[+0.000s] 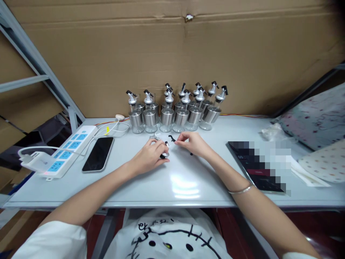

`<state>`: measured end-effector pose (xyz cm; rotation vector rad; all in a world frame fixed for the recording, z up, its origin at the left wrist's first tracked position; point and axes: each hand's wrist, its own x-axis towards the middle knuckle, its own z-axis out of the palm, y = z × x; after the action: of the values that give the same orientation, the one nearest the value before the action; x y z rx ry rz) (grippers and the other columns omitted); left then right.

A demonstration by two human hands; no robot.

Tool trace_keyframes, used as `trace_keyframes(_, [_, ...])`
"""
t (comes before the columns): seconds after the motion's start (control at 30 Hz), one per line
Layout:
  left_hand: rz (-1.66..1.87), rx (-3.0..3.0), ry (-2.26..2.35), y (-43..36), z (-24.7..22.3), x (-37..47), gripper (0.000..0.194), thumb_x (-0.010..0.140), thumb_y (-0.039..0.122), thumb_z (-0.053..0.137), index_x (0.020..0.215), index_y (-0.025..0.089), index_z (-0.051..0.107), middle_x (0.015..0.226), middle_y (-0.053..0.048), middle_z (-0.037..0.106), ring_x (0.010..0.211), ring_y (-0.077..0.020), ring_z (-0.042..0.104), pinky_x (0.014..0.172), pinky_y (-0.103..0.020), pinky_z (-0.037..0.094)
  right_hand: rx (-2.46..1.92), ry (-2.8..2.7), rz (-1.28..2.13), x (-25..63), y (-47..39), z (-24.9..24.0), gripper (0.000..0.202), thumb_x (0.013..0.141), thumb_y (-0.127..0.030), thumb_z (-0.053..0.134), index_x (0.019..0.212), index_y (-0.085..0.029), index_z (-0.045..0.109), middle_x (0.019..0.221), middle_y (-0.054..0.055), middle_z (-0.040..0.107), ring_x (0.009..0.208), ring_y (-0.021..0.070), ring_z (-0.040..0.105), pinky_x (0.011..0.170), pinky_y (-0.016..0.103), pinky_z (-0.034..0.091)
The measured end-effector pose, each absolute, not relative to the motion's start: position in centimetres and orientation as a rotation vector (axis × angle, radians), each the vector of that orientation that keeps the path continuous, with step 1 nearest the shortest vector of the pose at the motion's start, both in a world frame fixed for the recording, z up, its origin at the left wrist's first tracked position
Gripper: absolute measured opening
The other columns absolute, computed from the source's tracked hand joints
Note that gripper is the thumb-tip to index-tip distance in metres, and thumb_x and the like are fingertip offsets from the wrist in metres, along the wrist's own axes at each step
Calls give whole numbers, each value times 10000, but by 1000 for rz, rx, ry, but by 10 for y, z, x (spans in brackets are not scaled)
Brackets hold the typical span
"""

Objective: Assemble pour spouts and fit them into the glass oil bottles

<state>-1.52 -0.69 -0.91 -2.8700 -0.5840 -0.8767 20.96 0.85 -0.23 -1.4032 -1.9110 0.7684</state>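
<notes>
My left hand (151, 154) is closed around a silver-and-black pour spout (165, 154), low over the table; part of the spout is hidden by the fingers. In a pinch between thumb and fingers, my right hand (192, 143) holds a small black lever (171, 138) just to the right of the spout. Another small black piece (191, 154) shows under the right hand. Beyond the left hand lies a small silvery part (154, 137). Behind both hands stand several glass-and-steel oil bottles (167, 120) in rows, many topped with silver spouts and black levers.
A black phone (98, 154) and a white power strip (72, 151) with a plugged-in charger (37, 162) lie at the left. To the right are a dark tablet (250, 162), crumpled clear plastic (273, 132) and patterned fabric (318, 111). A cardboard sheet (121, 54) stands behind the table.
</notes>
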Motion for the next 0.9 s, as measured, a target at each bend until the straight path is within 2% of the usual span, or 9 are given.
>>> trace_keyframes(0.1, [-896,-2859,-537,-7,-9,-15,186,905,304,578,951,181,447,916,-46,629,856,-195,592,864,-366,418,-1099,-1689,1182,204,3,5,266,700,-397,706,669,-169,574,655,14,647,581,122,520,558,253,367])
trace_keyframes(0.17, [-917,-2858,-517,-7,-9,-15,186,908,307,572,954,179,446,913,-47,631,852,-195,589,862,-365,418,-997,-1629,1275,200,-2,9,298,657,-407,750,667,-163,580,645,8,646,550,99,495,526,238,349])
trace_keyframes(0.3, [-923,-2856,-504,-7,-9,-15,177,917,316,553,952,178,450,894,-45,634,844,-194,588,863,-363,416,-977,-1548,1303,195,-6,10,347,576,-394,817,629,-162,564,578,-22,602,519,85,468,494,227,329])
trace_keyframes(0.43, [-913,-2840,-521,-7,-8,-15,148,932,302,527,949,177,451,898,-46,634,837,-186,595,867,-359,410,-978,-1524,1307,194,-4,9,366,548,-393,838,616,-158,565,569,-31,591,527,79,469,514,230,339])
trace_keyframes(0.7, [-874,-2878,-586,-8,-10,-16,163,924,331,540,955,182,480,927,-48,639,891,-191,602,911,-379,396,-946,-1486,1327,193,-6,10,348,544,-373,842,620,-170,570,616,-31,622,581,100,546,592,259,435])
trace_keyframes(0.9, [-916,-2923,-569,-10,-6,-14,183,915,333,562,946,167,491,910,-64,624,891,-200,584,857,-366,434,-914,-1499,1390,196,-5,9,326,550,-332,849,715,-171,619,608,-42,625,563,89,551,579,245,430])
